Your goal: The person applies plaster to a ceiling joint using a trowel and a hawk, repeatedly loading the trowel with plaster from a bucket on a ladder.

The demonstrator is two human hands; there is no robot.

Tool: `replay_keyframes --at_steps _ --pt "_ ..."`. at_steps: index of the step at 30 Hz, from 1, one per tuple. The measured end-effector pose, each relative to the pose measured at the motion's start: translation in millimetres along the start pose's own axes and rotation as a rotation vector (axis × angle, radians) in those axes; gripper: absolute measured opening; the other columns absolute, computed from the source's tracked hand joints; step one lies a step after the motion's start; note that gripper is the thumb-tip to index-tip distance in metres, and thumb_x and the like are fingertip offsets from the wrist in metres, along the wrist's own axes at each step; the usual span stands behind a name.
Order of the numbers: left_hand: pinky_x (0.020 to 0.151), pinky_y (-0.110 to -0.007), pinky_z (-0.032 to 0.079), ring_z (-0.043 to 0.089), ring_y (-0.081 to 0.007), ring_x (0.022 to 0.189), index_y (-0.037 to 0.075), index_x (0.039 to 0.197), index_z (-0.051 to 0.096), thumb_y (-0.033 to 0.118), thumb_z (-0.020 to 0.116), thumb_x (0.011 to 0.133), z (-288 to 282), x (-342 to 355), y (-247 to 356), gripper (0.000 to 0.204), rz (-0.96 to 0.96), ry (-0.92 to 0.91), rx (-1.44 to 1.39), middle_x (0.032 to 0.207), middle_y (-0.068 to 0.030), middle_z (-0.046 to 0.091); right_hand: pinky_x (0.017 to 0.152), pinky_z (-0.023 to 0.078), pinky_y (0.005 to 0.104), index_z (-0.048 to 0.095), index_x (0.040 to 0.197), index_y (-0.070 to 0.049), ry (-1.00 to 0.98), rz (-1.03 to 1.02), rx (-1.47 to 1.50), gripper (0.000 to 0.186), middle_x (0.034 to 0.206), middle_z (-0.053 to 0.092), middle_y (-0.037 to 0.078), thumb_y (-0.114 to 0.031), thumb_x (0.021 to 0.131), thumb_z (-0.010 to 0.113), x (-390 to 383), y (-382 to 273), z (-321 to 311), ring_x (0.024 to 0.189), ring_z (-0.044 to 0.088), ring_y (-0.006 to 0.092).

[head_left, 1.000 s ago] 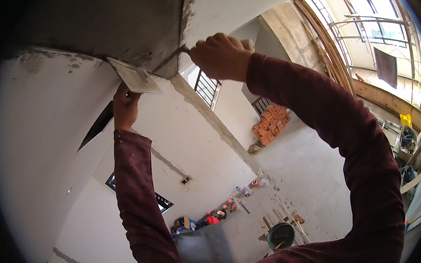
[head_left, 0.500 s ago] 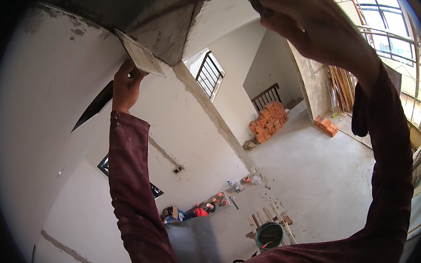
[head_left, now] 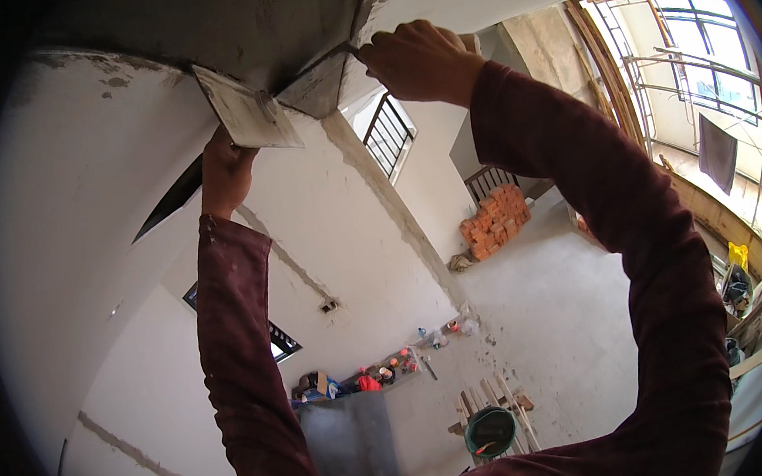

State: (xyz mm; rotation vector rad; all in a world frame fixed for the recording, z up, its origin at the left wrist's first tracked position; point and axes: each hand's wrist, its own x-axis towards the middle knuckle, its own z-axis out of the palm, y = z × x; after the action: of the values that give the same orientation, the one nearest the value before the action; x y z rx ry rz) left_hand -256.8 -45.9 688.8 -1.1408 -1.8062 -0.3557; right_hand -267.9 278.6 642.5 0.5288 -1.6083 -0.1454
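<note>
Hands overhead, both tools at the grey ceiling patch.

Our left hand (head_left: 224, 171) grips a plaster-smeared hawk board (head_left: 247, 118), tilted, its long edge running up-left toward the ceiling. Our right hand (head_left: 418, 59), fist closed on a handle, holds a trowel (head_left: 318, 86) whose blade points left, touching the board. Half a second ago the right hand was higher and farther right. Below: stacked orange bricks (head_left: 493, 221) and a green bucket (head_left: 490, 429).

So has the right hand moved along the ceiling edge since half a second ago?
Yes. The right hand with its trowel has come back left along the grey ceiling patch, closer to the left hand's plaster board.
</note>
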Motion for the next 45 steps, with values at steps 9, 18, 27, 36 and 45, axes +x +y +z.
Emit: replay_keyframes --at_steps 9,18,27,36,45 --pt "0.073 -0.029 0.046 0.057 -0.0156 0.078 0.0 0.108 0.062 0.024 0.069 0.087 0.1 4.0 -9.6 0.033 0.011 -0.029 0.081 0.095 -0.0079 0.067 0.071 0.053 0.0436 0.065 0.096 -0.001 -0.123 0.132 0.138 0.021 0.079 0.066 0.014 -0.021 0.094 0.057 -8.4 0.1 -90.4 0.071 0.066 0.0307" --pt "0.072 -0.028 0.047 0.057 -0.0138 0.076 0.0 0.111 0.061 0.019 0.069 0.086 -7.7 0.4 -10.3 0.032 -0.019 -0.024 -0.006 0.093 -0.0086 0.067 0.073 0.053 0.0404 0.064 0.108 -0.003 0.126 0.046 0.095 0.024 0.084 0.067 0.012 -0.022 0.094 0.06 -80.8 8.2 -176.8 0.072 0.066 0.0277" --pt "0.08 -0.028 0.047 0.061 -0.0149 0.085 -0.002 0.112 0.06 0.019 0.069 0.087 -2.4 -1.0 -11.8 0.034 -0.01 -0.015 0.058 0.098 -0.01 0.068 0.063 0.044 0.0443 0.061 0.091 -0.002 -0.234 0.676 0.349 0.014 0.073 0.058 0.018 -0.015 0.088 0.06 -283.5 -30.8 -155.7 0.069 0.058 0.0383" --pt "0.08 -0.029 0.047 0.065 -0.0183 0.086 -0.003 0.102 0.064 0.016 0.068 0.086 -4.7 -2.9 -4.3 0.026 0.011 0.02 0.096 0.096 -0.0121 0.071 0.063 0.043 0.0476 0.054 0.074 0.001 -0.817 1.269 0.409 0.021 0.072 0.057 0.021 -0.018 0.083 0.06 -460.0 -118.3 -162.1 0.072 0.057 0.0417" --pt "0.079 -0.029 0.048 0.066 -0.0187 0.083 -0.003 0.099 0.066 0.012 0.069 0.084 2.5 0.0 -1.8 0.022 -0.015 0.06 0.036 0.09 -0.0114 0.072 0.058 0.041 0.0457 0.052 0.069 0.001 -0.867 1.354 0.333 0.024 0.065 0.054 0.02 -0.019 0.082 0.059 -509.9 -132.9 -187.3 0.063 0.055 0.0389"
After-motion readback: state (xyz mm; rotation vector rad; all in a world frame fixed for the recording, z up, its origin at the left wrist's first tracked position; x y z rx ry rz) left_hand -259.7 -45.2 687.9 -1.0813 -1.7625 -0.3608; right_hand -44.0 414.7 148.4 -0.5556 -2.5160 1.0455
